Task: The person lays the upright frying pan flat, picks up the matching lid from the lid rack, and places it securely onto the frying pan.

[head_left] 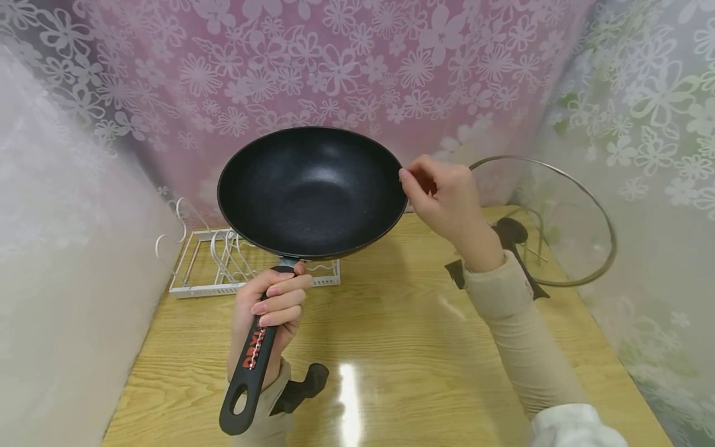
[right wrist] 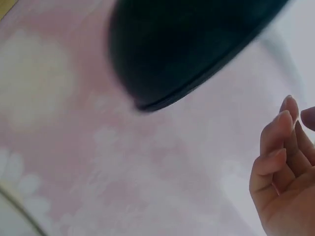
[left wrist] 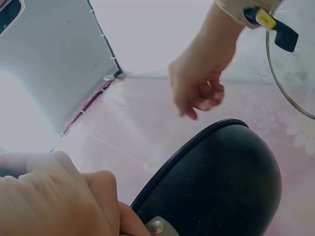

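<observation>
A black frying pan with deep, curved sides (head_left: pixel 313 192) is held up above the table, its dark inside facing the head camera. My left hand (head_left: pixel 274 304) grips its long black handle (head_left: pixel 246 379), which bears red lettering. By the pan's right rim is my right hand (head_left: pixel 444 195), fingers loosely bent and thumb near the fingertips. The left wrist view shows a gap between that right hand (left wrist: pixel 199 88) and the pan's dark underside (left wrist: pixel 216 182). In the right wrist view the right hand's fingers (right wrist: pixel 275 132) hold nothing, apart from the pan (right wrist: pixel 187 49).
A white wire rack (head_left: pixel 195 290) with curved dividers lies at the table's back left. Behind my right forearm stands a clear glass lid with a metal rim (head_left: pixel 611 239). The wooden table (head_left: pixel 391 347) meets a pink flowered curtain (head_left: pixel 335 68) at the back.
</observation>
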`<state>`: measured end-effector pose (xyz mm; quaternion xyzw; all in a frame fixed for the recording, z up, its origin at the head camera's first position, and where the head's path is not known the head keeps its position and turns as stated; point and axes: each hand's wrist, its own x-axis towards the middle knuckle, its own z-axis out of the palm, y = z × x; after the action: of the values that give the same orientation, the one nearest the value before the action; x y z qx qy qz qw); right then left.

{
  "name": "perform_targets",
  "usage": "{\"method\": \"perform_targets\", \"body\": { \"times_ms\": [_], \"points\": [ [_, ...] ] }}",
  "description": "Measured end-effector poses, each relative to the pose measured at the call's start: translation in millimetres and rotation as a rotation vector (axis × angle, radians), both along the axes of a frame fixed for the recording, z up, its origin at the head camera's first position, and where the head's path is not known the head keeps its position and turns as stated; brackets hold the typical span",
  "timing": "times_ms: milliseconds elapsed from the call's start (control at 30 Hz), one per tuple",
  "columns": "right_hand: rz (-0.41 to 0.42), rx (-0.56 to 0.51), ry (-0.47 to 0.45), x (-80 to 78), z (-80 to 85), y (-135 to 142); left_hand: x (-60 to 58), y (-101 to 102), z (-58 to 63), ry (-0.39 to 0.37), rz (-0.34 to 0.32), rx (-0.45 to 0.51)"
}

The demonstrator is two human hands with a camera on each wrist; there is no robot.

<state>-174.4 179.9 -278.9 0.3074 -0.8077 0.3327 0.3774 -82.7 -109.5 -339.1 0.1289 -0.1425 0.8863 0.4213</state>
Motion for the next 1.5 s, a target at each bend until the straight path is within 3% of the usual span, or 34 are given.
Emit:
{"method": "perform_targets", "body": {
  "times_ms": [100,233,467,667,900,1067,1267,1500],
  "points": [
    [-0.119,0.06,0.021,-20.6,-6.6,11,1.0,0,0.0,-0.006,-0.001,-0.004],
    [-0.197,0.103,0.003,-41.7,-15.1,21,2.2,1,0.1,-0.013,0.002,-0.013],
    [-0.265,0.185,-0.125,-67.5,-24.5,30,4.7,1,0.6,-0.014,-0.004,-0.02],
    [-0.27,0.229,-0.283,-77.8,-29.3,31,6.5,0,0.2,-0.015,-0.022,-0.012],
    [-0.276,0.235,-0.421,-83.2,-31.6,31,9.4,-3,1.2,0.006,-0.029,-0.007],
    [-0.293,0.248,-0.459,-82.6,-31.8,34,10.1,-6,2.7,0.02,-0.047,-0.03],
    [-0.274,0.244,-0.47,-74.9,-33.5,38,10.5,-9,1.6,0.037,-0.071,-0.044],
    [-0.296,0.22,-0.554,-61.0,-34.8,45,9.4,-12,1.4,0.052,-0.133,-0.053]
  ]
}}
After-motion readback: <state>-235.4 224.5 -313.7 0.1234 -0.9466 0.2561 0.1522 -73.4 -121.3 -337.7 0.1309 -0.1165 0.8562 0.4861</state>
